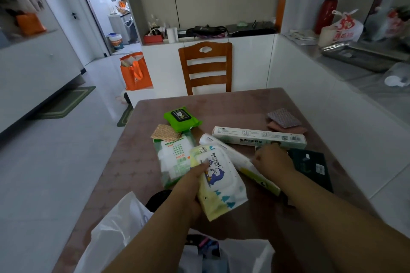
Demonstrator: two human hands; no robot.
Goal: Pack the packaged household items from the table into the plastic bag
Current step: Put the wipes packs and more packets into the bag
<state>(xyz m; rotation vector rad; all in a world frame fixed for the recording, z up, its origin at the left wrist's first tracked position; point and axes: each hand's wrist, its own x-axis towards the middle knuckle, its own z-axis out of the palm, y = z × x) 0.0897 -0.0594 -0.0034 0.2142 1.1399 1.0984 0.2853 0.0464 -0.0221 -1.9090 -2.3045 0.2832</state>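
Fingers (200,167) of left hand (190,184) clasp baby wipes pack (218,180).

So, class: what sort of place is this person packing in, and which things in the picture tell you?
Most likely a home dining area. A wooden chair stands at the table, a cluttered counter runs behind, and a door mat lies on the tiled floor.

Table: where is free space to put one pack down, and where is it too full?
Bare table lies between the bright green pack and the chair, and along the left edge beside the green-and-white pack. Crowded: the middle, around the baby wipes, the long box and both hands.
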